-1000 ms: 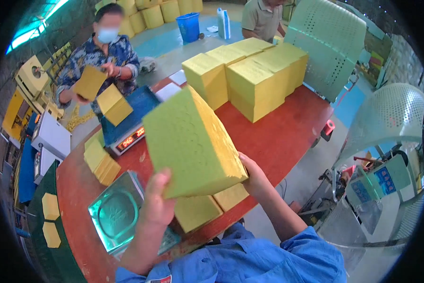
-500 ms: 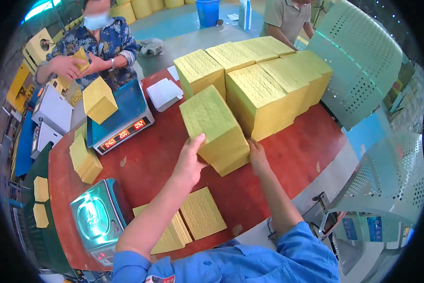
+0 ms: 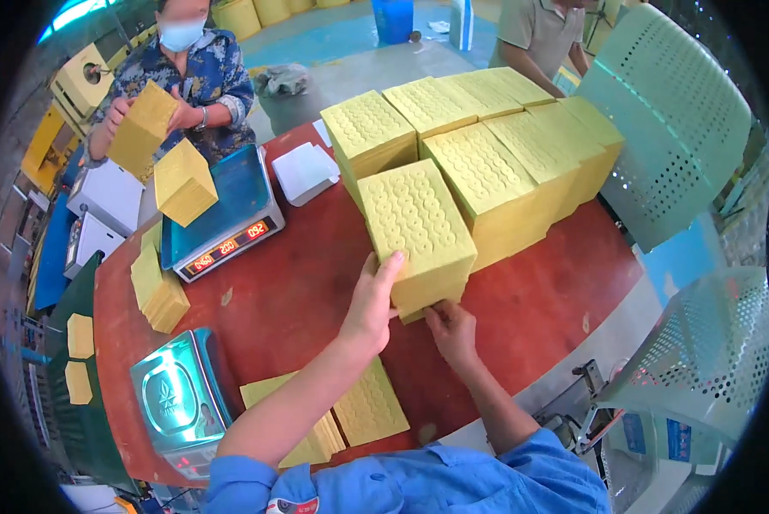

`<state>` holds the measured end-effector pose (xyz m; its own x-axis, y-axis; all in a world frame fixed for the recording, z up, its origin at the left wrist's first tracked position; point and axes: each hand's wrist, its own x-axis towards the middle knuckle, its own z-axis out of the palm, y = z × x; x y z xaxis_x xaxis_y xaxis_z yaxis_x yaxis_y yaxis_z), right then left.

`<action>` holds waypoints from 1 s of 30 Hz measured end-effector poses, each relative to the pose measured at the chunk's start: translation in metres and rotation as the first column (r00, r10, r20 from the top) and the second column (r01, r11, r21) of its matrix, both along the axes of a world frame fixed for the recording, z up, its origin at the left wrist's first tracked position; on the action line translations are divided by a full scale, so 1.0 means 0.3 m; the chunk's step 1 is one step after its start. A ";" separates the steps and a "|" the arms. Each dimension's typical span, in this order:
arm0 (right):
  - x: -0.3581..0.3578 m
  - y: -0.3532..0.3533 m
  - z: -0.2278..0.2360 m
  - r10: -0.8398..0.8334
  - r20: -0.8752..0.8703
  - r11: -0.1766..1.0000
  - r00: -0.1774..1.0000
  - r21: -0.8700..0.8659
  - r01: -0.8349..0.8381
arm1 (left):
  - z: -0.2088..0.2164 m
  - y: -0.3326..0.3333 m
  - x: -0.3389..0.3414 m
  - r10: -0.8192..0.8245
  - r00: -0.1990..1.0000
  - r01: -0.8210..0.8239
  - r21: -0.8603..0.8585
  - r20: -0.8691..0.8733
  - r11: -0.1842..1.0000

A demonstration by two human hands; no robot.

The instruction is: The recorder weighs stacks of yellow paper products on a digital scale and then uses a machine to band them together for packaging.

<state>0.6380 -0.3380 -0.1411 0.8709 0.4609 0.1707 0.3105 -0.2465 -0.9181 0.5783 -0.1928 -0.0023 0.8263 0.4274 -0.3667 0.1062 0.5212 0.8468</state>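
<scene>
A tall block of stacked yellow paper sheets [image 3: 419, 227], its top embossed with coin-like patterns, stands close against the big rows of similar stacks. My left hand [image 3: 374, 300] grips its near left side, thumb over the top edge. Down at its near bottom edge, my right hand [image 3: 451, 332] pinches the lower sheets with bent fingers; the fingertips are partly hidden. Beneath my left forearm lie two low piles of the same paper, of which the right pile [image 3: 372, 407] shows more fully.
The red table [image 3: 265, 317] bears a lit scale [image 3: 175, 398] and a digital scale [image 3: 222, 214] with a yellow stack [image 3: 185, 182] on it. Rows of stacks [image 3: 487, 163] fill the far right. Perforated chairs [image 3: 671, 128] border the table. Across it, a masked person holds yellow paper [image 3: 145, 128].
The stack has shifted right and turned straighter against the rows. My right hand has slid from its right side to its near bottom edge. The person opposite has raised and turned their paper.
</scene>
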 end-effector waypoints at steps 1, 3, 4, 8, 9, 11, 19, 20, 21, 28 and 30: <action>0.030 0.017 -0.003 -0.040 0.035 0.999 0.999 0.005 0.040 | 0.000 -0.005 0.026 0.040 0.999 -0.038 0.067 -0.029 0.997; 0.060 0.056 0.027 -0.007 0.039 0.999 0.999 0.033 0.005 | -0.020 0.019 0.063 0.113 0.993 -0.110 0.095 -0.032 0.989; 0.080 0.070 0.009 -0.016 0.049 1.000 0.999 -0.002 0.016 | -0.035 0.035 0.079 0.101 0.994 -0.104 0.102 0.032 0.989; 0.065 0.136 0.015 0.019 0.151 0.991 0.988 -0.136 0.002 | -0.141 0.124 0.067 0.104 0.982 -0.128 0.147 0.160 0.981; 0.082 0.107 -0.044 0.028 -0.057 0.999 0.998 0.018 -0.027 | -0.158 0.107 0.071 0.089 0.984 -0.114 0.162 0.156 0.980; 0.023 0.073 0.039 0.115 -0.308 0.970 0.944 0.240 -0.040 | -0.154 0.102 0.028 -0.093 0.987 0.075 0.132 0.132 0.988; -0.476 0.107 0.432 0.427 -0.136 0.888 0.894 0.251 -0.386 | 0.185 0.082 -0.694 0.015 0.967 -0.042 0.102 0.254 0.994; -0.567 0.145 0.455 0.552 -0.170 0.813 0.816 0.327 -0.482 | 0.170 0.078 -0.792 0.095 0.951 -0.134 0.113 0.294 0.985; -0.651 0.173 0.472 0.659 -0.199 0.731 0.725 0.400 -0.554 | 0.174 0.078 -0.886 0.126 0.944 -0.166 0.111 0.304 0.980; -1.246 0.360 0.546 0.919 -0.280 0.373 0.278 0.388 -0.842 | 0.156 0.036 -1.720 0.555 0.784 -0.613 0.213 0.277 0.761; -1.447 0.423 0.511 0.940 -0.265 0.303 0.214 0.364 -0.881 | 0.099 0.021 -2.002 0.734 0.636 -0.772 0.206 0.238 0.602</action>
<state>0.2039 -0.2111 0.0123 -0.1476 0.9850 0.0893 -0.1046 0.0742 -0.9917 -0.0222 -0.1864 0.0273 0.1927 0.9792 -0.0631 -0.3283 0.1249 0.9363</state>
